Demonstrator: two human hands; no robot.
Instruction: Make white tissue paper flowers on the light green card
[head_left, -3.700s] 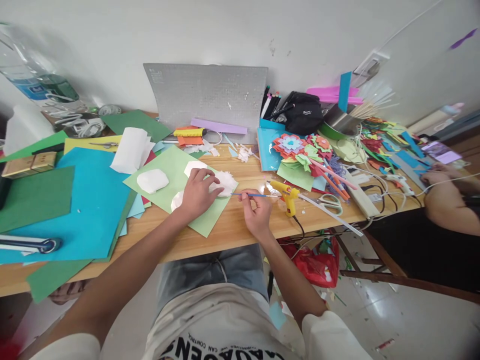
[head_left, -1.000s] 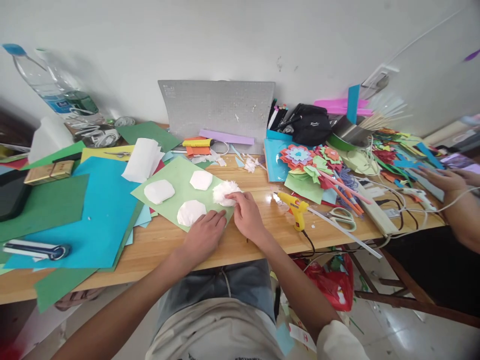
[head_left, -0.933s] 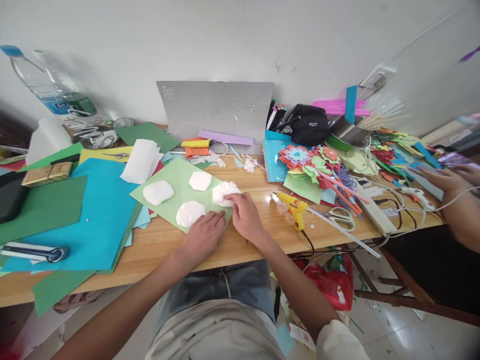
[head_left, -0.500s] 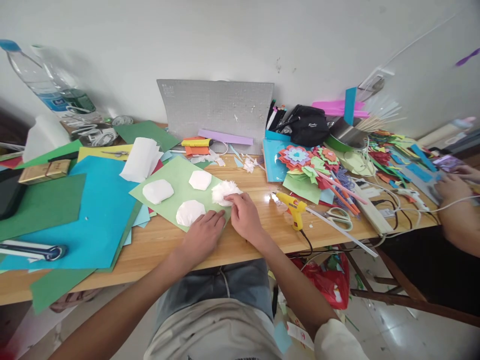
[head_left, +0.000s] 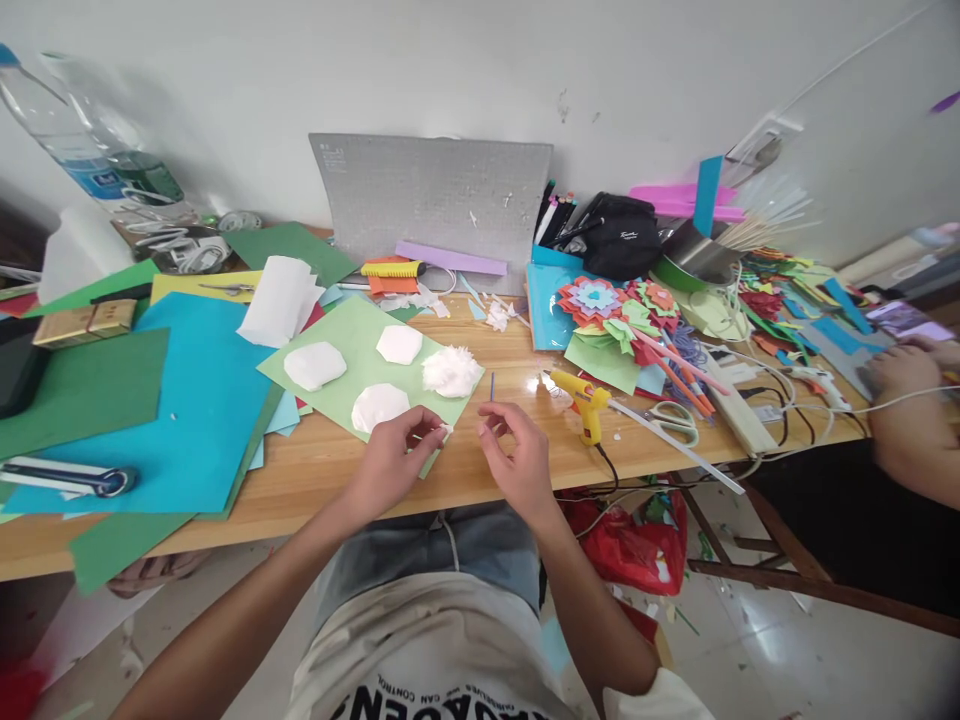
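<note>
White scrap [head_left: 448, 430] pinched in left hand [head_left: 397, 450], near the edge of the pale-green sheet [head_left: 352, 350]. Right hand [head_left: 521, 460] curled alongside; cannot tell whether it grips the thin blue stick [head_left: 492, 386]. Sheet bears flat white papers [head_left: 400, 344], one fluffy white tuft [head_left: 450, 371]. Rightward, yellow glue gun [head_left: 589, 400].

White scrap [head_left: 448, 430], seemingly crumpled, near pale-green sheet [head_left: 364, 362] | blue stick [head_left: 492, 387], partly hidden

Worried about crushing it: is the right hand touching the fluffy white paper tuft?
Apart. In the head view, wooden tabletop shows between the right hand and the fluffy white paper tuft.
</note>
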